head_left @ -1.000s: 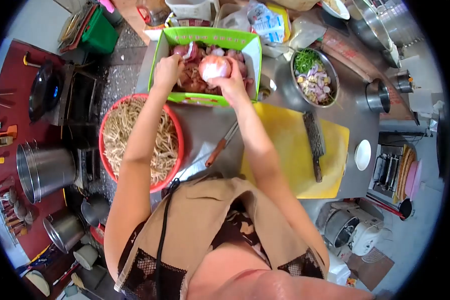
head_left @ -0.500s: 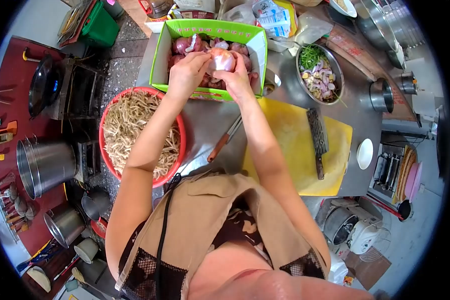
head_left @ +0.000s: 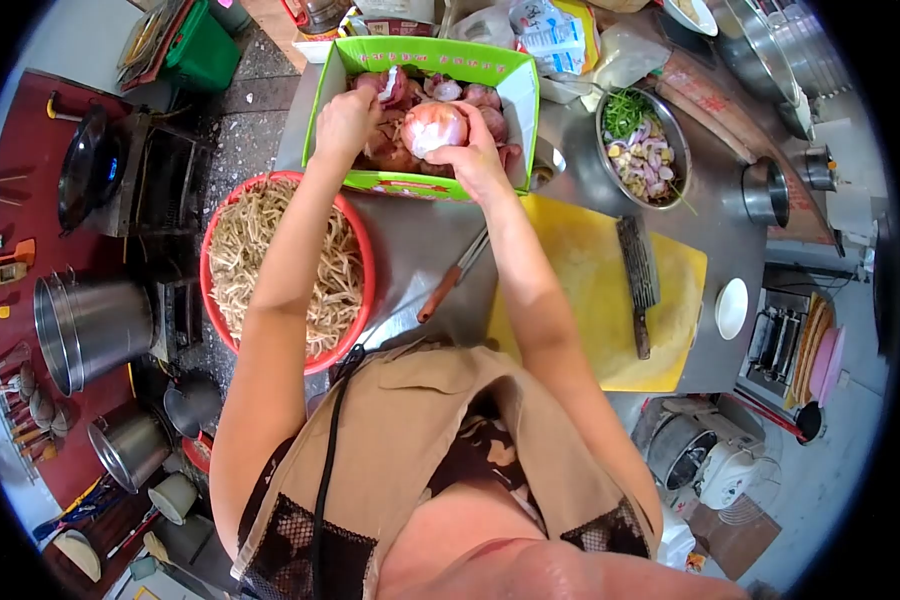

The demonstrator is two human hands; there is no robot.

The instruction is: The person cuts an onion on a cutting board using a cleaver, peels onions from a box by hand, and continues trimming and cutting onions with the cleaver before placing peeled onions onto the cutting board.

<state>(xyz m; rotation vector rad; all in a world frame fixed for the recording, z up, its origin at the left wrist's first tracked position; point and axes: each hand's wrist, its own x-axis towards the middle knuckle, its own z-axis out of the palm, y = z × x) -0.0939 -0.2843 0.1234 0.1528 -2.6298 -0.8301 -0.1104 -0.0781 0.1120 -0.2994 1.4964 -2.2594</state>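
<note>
A partly peeled onion (head_left: 433, 130), brownish pink with a pale bare patch, is held in my right hand (head_left: 476, 160) above the open green box (head_left: 322, 125). My left hand (head_left: 347, 125) is apart from the onion at the box's left side, with its fingers curled closed. Whatever may be between those fingers is hidden. Inside the box lie several reddish-purple onions (head_left: 481, 97) and loose brown skins.
A red basin (head_left: 370, 290) of pale strips stands at left. A peeling knife (head_left: 438, 293) lies on the steel table. At right are a yellow cutting board (head_left: 560, 250) bearing a cleaver (head_left: 637, 270), a steel bowl (head_left: 686, 150) of chopped vegetables and a white bowl (head_left: 732, 308).
My left hand has come away from the onion, moving left with closed fingers. My right hand still holds the onion, now slightly lower and turned to show more of its pale patch.
</note>
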